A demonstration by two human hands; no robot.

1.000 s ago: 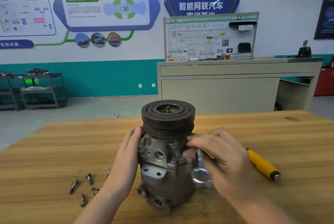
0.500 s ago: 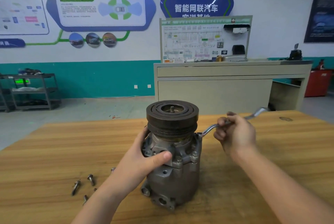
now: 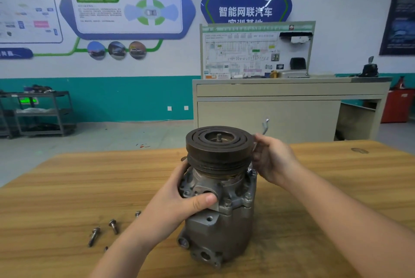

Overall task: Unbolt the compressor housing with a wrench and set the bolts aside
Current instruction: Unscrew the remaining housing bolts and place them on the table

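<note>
A grey metal compressor (image 3: 224, 228) stands upright on the wooden table (image 3: 336, 176), its dark grooved pulley (image 3: 219, 146) on top. My left hand (image 3: 177, 208) grips the housing just under the pulley, thumb across its front. My right hand (image 3: 272, 160) is behind the pulley's right side and holds a silver wrench (image 3: 265, 125); only the wrench's far end shows above my fingers, and its working end is hidden behind the pulley. Several removed bolts (image 3: 94, 235) lie on the table to the left of my left forearm.
A beige cabinet (image 3: 280, 107) with a display board stands behind the table. A metal shelf cart (image 3: 38, 111) is at the far left by the teal wall. A dark knot (image 3: 359, 150) marks the table at the far right.
My right hand swung the wrench from pointing right to pointing away, behind the pulley. My left hand keeps its grip on the housing. The yellow-handled tool seen a second ago is out of view.
</note>
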